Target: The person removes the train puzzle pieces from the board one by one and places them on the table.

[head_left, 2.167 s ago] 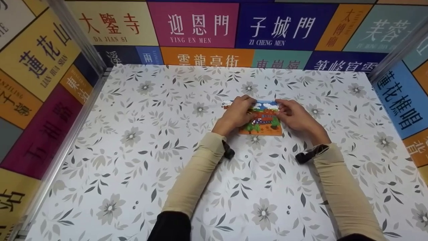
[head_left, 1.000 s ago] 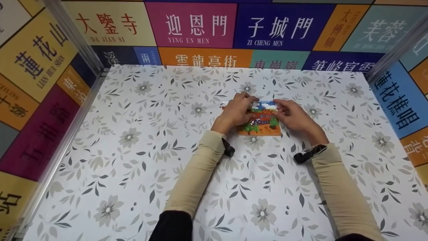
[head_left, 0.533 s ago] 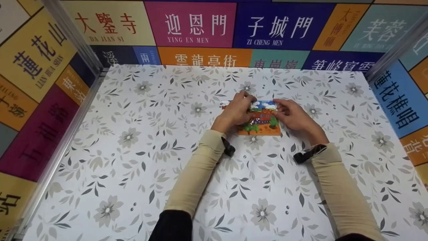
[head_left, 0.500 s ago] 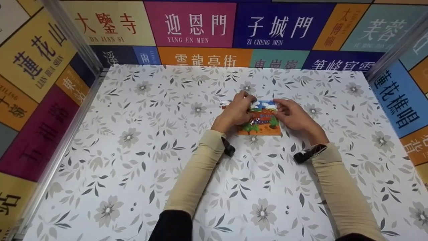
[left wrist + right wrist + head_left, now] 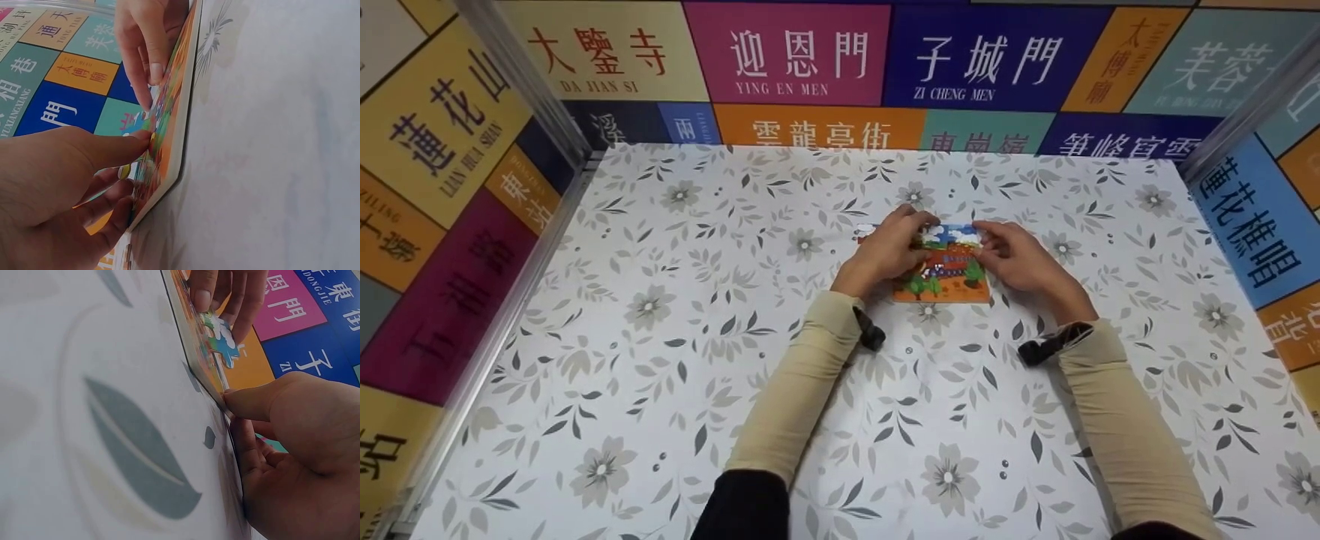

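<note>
We are seeing two hands reaching over one puzzle (image 5: 941, 295), which is lying on one flowered tablecloth (image 5: 780, 337), a little to the right of the middle and toward the far side. The left hand (image 5: 885, 251) is pinching one piece (image 5: 225, 338) between its thumb and its fingers; this piece is showing white cloud and blue colour, and it is leaning up over the far part of the puzzle. The right hand (image 5: 1020, 259) is clamping the right edge of the puzzle near the far corner, with its thumb and forefinger only slightly apart. The two hands are standing apart, with the puzzle showing between them. To the left of the left hand, one small coloured bit (image 5: 866, 230) is peeping out; we cannot tell whether it is joining the puzzle. We are also counting two beige sleeves (image 5: 791, 397), two black wrist devices (image 5: 1039, 352), and three walls (image 5: 787, 52) of signs, which are standing left, far and right.
</note>
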Demonstrator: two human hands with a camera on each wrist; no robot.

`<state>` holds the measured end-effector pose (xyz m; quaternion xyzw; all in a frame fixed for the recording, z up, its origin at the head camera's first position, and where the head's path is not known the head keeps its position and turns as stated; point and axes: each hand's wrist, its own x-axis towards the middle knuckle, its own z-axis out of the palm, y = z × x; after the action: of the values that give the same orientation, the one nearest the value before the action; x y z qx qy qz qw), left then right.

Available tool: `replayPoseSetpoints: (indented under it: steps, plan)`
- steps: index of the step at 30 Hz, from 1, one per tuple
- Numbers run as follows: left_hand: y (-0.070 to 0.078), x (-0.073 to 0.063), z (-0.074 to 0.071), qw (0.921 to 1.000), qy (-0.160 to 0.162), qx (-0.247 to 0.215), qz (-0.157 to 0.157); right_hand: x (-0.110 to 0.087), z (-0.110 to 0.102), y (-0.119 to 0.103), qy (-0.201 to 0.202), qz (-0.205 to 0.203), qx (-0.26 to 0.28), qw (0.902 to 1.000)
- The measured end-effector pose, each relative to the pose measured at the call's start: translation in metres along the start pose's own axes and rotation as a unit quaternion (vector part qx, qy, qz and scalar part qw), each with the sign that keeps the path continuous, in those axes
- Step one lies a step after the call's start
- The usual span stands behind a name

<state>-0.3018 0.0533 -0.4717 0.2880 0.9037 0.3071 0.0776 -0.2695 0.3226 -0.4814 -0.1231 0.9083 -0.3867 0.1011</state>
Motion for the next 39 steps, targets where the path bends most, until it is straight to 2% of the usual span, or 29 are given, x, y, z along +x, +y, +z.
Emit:
replayPoseSetpoints:
  steps: [9, 15, 22, 27, 33, 39]
  plan:
    - [-0.002, 0.000, -0.001, 0.9986, -0.008, -0.052, 0.006, -0.001, 0.001, -0.001, 0.007, -0.011, -0.007, 0.9999]
    - [-0.002, 0.001, 0.000, 0.9995, 0.009, -0.026, 0.016, 0.000, 0.000, 0.000, 0.008, -0.004, -0.007, 0.9999]
    - [-0.001, 0.000, 0.002, 0.9995, 0.023, -0.022, 0.003, 0.000, -0.001, 0.001, 0.004, -0.004, -0.005, 1.0000]
    - [-0.001, -0.001, 0.003, 0.9994, 0.033, 0.001, 0.003, 0.000, 0.000, 0.001, 0.005, -0.005, -0.007, 1.0000]
    - [-0.001, -0.006, -0.004, 0.9970, 0.062, 0.044, 0.009, 0.000, 0.001, 0.001, 0.008, -0.010, -0.004, 0.9999]
    - [-0.005, -0.015, -0.015, 0.9957, 0.081, 0.045, 0.009, -0.002, 0.001, 0.001, 0.007, -0.006, -0.007, 0.9999]
